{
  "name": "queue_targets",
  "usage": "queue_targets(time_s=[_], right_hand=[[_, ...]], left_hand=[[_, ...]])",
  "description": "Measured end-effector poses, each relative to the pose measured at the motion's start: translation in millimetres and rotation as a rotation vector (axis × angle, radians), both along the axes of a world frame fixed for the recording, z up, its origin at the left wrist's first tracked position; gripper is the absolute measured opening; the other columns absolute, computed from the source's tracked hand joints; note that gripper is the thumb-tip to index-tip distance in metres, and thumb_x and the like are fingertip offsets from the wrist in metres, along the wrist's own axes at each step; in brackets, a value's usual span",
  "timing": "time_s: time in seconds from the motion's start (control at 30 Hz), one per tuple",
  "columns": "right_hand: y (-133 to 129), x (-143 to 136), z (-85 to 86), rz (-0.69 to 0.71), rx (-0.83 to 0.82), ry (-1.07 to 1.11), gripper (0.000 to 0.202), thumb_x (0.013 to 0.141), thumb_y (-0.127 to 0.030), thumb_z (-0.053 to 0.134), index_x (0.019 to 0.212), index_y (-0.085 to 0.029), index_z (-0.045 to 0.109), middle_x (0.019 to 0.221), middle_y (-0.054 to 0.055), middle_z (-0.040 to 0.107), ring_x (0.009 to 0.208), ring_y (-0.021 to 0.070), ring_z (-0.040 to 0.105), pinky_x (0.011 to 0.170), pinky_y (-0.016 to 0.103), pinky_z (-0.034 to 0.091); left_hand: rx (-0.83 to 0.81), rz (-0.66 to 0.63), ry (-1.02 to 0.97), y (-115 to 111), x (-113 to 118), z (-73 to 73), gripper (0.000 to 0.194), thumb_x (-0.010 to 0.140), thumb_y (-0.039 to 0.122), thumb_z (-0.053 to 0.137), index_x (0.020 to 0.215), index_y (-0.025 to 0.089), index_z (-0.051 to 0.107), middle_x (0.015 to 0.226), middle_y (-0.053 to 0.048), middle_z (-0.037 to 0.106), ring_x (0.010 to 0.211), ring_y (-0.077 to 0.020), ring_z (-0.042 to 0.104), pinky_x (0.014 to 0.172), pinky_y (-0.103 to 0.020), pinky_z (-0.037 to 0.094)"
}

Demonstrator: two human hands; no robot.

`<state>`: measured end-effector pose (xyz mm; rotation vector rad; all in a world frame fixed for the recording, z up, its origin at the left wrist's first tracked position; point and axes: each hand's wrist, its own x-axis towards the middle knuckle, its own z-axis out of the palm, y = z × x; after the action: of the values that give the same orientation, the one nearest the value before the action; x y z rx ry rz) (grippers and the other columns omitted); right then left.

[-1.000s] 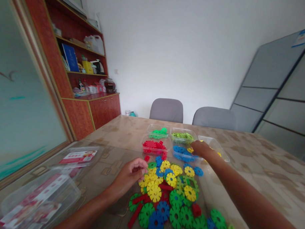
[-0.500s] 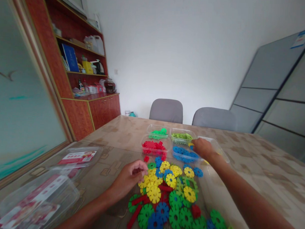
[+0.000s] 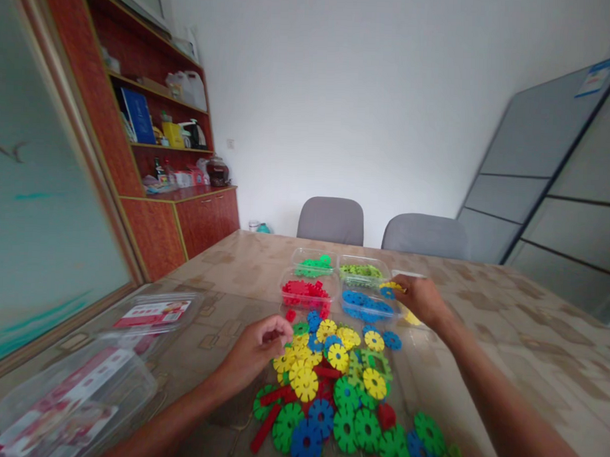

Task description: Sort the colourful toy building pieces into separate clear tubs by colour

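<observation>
Right hand (image 3: 421,299)'s pinching a yellow disc (image 3: 394,285) edge-on near tubs (image 3: 362,260) seemingly split by colour, left hand (image 3: 262,340)'s curled, can't tell if it's holding anything.

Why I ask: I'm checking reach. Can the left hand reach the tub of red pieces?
Probably yes: the left hand is nearby, with only low loose pieces between it and the tub of red pieces.

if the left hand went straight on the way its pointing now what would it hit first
The left hand would probably meet the green disc just ahead of it; the hand's height is hard to judge, so it might pass above.
</observation>
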<state>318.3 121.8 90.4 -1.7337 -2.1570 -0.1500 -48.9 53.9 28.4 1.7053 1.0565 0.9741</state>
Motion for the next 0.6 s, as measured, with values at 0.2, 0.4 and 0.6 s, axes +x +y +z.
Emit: queue_targets(time_s=[0.2,0.4,0.6], right_hand=[[7.3,-6.2,-6.2,0.125,-0.133,0.116,0.019,0.080,-0.022,0.054,0.069,-0.022,0.069,0.062,-0.002,0.071,0.056,0.0146,0.065,0.054,0.020,0.044],[9.7,-3.7,-8.6,0.043,-0.139,0.183,0.022,0.083,-0.030,0.051,0.078,-0.023,0.070,0.065,-0.001,0.073,0.056,0.0161,0.068,0.056,0.022,0.047],[13.4,24.9,-4.1,-0.263,0.007,0.194,0.028,0.084,-0.027,0.048,0.098,-0.016,0.070,0.078,0.009,0.075,0.057,0.0211,0.068,0.057,0.028,0.046]], left_hand=[[0.012,0.017,0.028,1.6,-4.3,-0.6,0.022,0.076,0.038,0.057,0.082,0.016,0.058,0.077,-0.002,0.059,0.068,-0.0160,0.054,0.059,-0.024,0.045],[0.000,0.027,0.011,2.5,-5.1,-0.3,0.021,0.075,0.036,0.057,0.081,0.017,0.059,0.075,-0.001,0.059,0.069,-0.0163,0.056,0.060,-0.023,0.045],[0.021,0.044,0.009,4.2,-7.3,0.3,0.022,0.077,0.038,0.057,0.081,0.017,0.060,0.075,-0.002,0.060,0.066,-0.0160,0.056,0.059,-0.024,0.044]])
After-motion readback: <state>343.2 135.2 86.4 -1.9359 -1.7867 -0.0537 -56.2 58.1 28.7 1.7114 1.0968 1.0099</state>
